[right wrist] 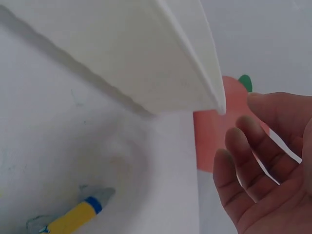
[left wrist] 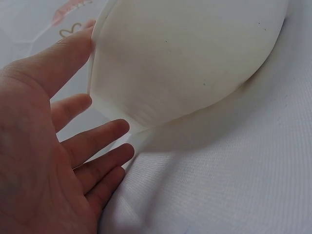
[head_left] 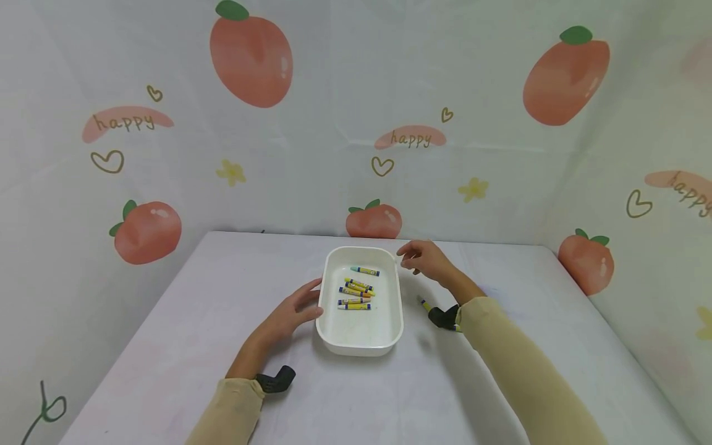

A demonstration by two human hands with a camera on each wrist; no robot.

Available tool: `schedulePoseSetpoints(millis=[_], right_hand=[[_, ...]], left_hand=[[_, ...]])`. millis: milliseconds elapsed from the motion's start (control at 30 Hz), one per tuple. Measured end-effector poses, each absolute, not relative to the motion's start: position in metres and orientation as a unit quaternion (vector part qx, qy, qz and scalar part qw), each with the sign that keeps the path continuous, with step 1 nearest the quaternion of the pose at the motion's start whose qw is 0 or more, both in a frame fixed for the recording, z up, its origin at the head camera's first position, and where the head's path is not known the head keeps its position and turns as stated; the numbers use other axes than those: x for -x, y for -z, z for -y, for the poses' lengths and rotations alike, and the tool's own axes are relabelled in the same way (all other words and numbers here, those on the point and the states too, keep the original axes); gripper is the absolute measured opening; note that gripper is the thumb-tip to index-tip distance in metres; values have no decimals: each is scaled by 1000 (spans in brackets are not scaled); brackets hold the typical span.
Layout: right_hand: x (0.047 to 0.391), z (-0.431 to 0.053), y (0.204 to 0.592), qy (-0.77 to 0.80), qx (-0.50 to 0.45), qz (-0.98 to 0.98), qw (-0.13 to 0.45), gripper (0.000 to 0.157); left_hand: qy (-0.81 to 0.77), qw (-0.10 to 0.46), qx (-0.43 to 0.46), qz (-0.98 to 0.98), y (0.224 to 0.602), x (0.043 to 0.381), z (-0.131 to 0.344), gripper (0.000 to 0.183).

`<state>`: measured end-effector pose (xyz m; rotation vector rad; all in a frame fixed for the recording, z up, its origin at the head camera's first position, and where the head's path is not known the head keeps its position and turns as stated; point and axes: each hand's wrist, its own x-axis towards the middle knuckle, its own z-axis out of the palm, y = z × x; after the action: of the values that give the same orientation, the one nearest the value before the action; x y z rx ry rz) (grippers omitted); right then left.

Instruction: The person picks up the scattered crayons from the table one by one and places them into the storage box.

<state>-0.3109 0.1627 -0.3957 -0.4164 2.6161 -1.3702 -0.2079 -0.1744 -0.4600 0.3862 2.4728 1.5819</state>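
So the black wrist mount (head_left: 444, 317) on the right arm is covering part of a loose crayon (right wrist: 73, 219) lying on the counter (head_left: 334, 395), with its grey tip sticking out. Another yellow bit (head_left: 458, 328) is peeking out by the right sleeve (head_left: 517, 364), and I honestly can't tell if it's the same crayon. The left wrist view is showing only the outer side of the white tray (head_left: 358, 330), so its insides are hiding there. About six crayons (head_left: 355, 292) are lying in it, a few overlapping.

The left grip (head_left: 290, 314) is sitting at the tray's left wall, fingers spread wide; thumb's looking like it's touching the rim, the other contacts are hard to judge. The right grip (head_left: 425, 258) is hovering just beside the far right corner, half-curled with a loose gap, holding nothing. The loose crayon is lying nearer than that grip.
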Motion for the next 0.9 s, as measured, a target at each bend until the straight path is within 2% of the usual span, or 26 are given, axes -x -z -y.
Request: schedulePoseSetpoints(millis=[300,900], right_hand=[[305,-180,403,452,119,-876,118,32],[296,-208,432,413,116,-883,193,28]], left_hand=[[-526,90,-130,-835,462,210,174,69],[-525,90,-130,-836,463,211,175,69]])
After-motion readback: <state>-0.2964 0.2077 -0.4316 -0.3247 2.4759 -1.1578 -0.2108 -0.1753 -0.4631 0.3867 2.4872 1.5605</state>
